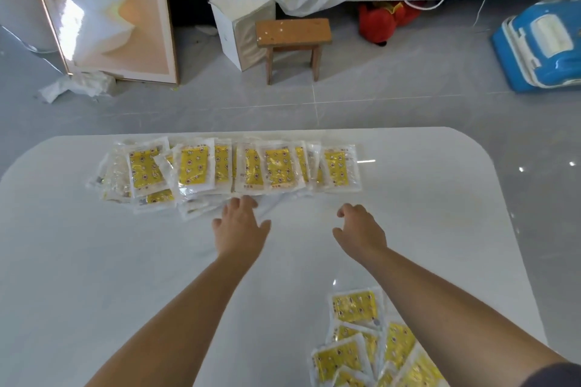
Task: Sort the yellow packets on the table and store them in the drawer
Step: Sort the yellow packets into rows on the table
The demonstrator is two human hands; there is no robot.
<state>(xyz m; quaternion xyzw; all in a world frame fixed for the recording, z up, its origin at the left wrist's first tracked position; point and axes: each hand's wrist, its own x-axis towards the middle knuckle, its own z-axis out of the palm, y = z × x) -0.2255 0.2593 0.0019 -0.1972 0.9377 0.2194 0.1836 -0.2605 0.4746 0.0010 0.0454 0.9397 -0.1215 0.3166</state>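
A row of overlapping yellow packets [226,168] in clear wrappers lies along the far edge of a white table [125,261], their print too blurred to read. A looser pile of the same packets [361,342] sits near the right. The left hand [240,226] reaches, fingers spread, to the row's near edge; the right hand [361,229] hovers loosely curled, holding nothing.

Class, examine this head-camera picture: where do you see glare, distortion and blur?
Head view: glare glints on the glossy table and flares on the wrapped panel far left; the wide lens bows the table's edges; the blue toy at right looks smeared.
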